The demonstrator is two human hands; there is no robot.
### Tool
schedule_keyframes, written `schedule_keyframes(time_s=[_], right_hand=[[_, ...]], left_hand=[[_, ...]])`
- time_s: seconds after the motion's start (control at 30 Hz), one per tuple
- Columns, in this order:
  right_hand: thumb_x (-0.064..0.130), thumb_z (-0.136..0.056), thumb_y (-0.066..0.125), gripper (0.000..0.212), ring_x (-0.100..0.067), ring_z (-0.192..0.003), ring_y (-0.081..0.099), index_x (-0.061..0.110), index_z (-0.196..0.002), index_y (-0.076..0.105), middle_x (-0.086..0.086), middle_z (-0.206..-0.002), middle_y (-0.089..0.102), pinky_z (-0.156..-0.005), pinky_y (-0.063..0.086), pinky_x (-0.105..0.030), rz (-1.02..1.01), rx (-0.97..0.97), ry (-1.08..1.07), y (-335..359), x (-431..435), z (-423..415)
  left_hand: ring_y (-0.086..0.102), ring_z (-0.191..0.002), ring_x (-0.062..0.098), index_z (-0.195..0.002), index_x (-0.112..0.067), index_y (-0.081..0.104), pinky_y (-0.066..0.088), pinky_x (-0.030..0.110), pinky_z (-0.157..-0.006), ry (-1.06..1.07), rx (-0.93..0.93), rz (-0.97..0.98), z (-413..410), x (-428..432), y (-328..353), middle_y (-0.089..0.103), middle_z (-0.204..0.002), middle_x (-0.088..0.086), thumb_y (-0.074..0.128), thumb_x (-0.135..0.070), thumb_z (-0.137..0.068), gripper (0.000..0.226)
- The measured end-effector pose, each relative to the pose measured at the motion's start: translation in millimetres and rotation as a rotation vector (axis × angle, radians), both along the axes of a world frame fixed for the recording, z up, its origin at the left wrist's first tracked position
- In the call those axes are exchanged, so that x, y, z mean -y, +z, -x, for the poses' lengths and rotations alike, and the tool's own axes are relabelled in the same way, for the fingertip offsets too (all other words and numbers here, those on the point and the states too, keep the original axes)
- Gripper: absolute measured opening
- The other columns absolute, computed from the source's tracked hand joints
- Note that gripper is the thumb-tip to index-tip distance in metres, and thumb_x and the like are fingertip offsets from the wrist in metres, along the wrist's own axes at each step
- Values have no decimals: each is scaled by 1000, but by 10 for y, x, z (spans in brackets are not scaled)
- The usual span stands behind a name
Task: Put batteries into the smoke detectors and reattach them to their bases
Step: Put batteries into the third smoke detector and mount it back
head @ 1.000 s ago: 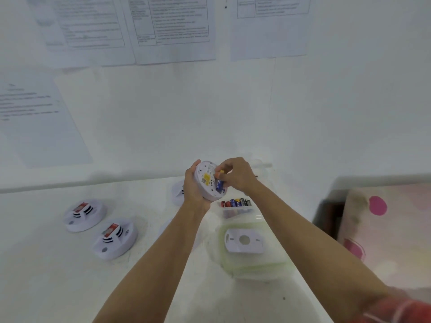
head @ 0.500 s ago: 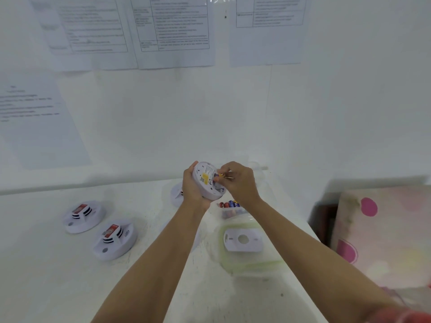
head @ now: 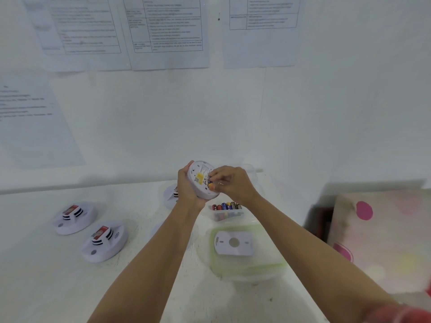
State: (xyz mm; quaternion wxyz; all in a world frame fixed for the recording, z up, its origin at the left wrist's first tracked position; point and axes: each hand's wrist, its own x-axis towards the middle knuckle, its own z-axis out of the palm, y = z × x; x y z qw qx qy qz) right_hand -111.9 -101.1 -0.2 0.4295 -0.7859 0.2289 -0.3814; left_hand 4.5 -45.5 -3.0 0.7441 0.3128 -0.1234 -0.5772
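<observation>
Both forearms are bare from wrist to elbow. A red sleeve (head: 417, 313) with pale stripes shows at the right upper arm. The hands (head: 189, 187) wear no gloves or rings.

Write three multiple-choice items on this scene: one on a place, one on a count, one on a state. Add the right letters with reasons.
1. Where does the flat white mounting plate lie?
A. on the green-rimmed container
B. taped to the wall
C. under the left hand

2. How many smoke detectors stand together at the table's left?
A. one
B. two
C. five

3. How is the held smoke detector turned?
A. face toward the camera
B. back toward the camera
C. lying on the table

Answers:
1 A, it rests on that lid.
2 B, one and another are there.
3 B, its yellow label shows while the left hand grips it and the right hand works at a battery.
</observation>
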Motion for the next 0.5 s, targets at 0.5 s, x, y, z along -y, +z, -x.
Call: schedule_keyframes(time_s=[0.5], right_hand=[[-7, -84, 58, 19, -23, -102, 60, -3, -95, 72, -15, -112, 64, -85, 48, -20, 158, -334, 38, 31, 189, 18]], left_hand=[[49, -75, 25, -107, -22, 53, 44, 32, -70, 86, 68, -56, -202, 278, -290, 53, -92, 9, 46, -46, -81, 36]])
